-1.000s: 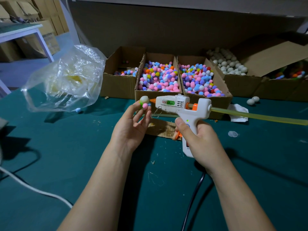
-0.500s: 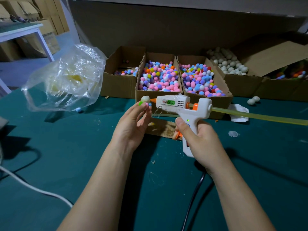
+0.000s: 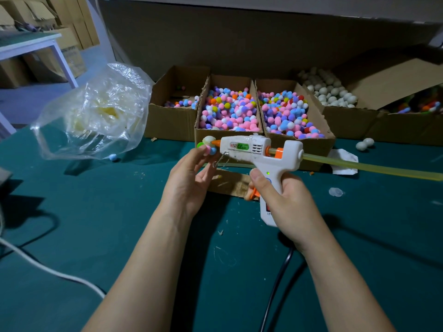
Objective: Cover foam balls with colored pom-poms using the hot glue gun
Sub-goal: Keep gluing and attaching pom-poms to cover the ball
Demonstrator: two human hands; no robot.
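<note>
**Glue goes on a half-covered foam ball**

At the far left, a crumpled clear plastic bag point(image 3: 93, 111) lies on the dark green desk point(image 3: 84, 212); beside it stand the open cardboard boxes of mixed coloured pom-poms point(image 3: 227, 109), and further right a box of bare white foam balls point(image 3: 330, 92).

The left hand point(image 3: 189, 180) holds a small white foam ball point(image 3: 208, 142) in its fingertips, above the desk and in front of the boxes; a few pom-poms are already on it. The ball looks very light and easy to dent, so a gentle pinch on the covered sides seems best, away from fresh glue.

The right hand point(image 3: 285, 200) is closed around the grip of the white hot glue gun point(image 3: 259, 152); its orange nozzle touches the ball.
</note>
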